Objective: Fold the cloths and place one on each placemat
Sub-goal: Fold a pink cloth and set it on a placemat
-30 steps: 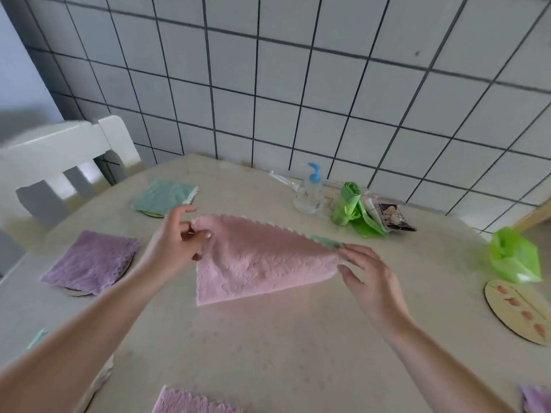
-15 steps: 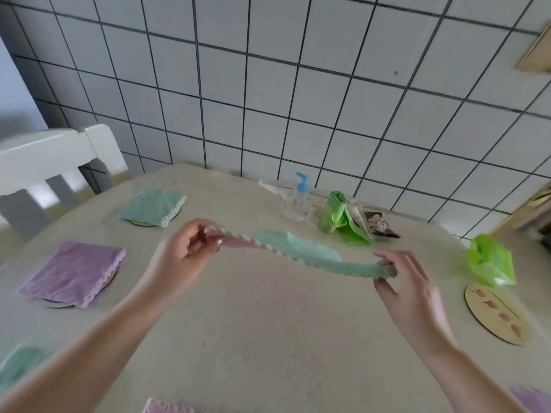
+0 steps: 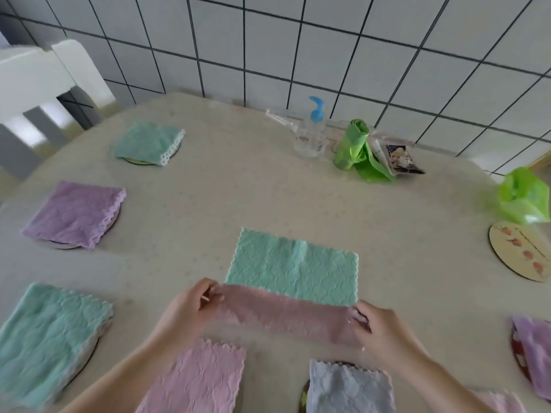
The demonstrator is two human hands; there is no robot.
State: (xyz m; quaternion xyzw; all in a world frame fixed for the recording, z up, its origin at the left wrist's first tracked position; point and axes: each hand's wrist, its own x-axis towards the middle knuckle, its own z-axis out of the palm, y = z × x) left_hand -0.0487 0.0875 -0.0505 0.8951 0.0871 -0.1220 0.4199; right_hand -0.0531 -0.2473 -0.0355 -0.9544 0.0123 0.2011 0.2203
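A two-sided cloth [image 3: 293, 269], green on one face and pink on the other, lies on the table's middle. Its near edge is lifted and shows pink. My left hand [image 3: 185, 312] pinches the near left corner and my right hand [image 3: 377, 329] pinches the near right corner. Folded cloths rest on round placemats: a green cloth [image 3: 147, 141] far left, a purple cloth [image 3: 74, 213], a green cloth [image 3: 47, 341] near left, a pink cloth [image 3: 196, 380], a blue-grey cloth [image 3: 347, 389] and a purple cloth [image 3: 533, 347] at the right edge. One round placemat [image 3: 518, 248] at the right carries no cloth.
At the back by the tiled wall stand a pump bottle [image 3: 308, 132], a roll of green bags [image 3: 356, 147] and a small packet [image 3: 401, 158]. A crumpled green bag [image 3: 523, 196] lies beside the bare placemat. A white chair [image 3: 38, 84] stands far left.
The cloth, held up in the air before, now lies spread on the table green side up. Both hands came down and toward me, still holding its near corners. My view tilted downward.
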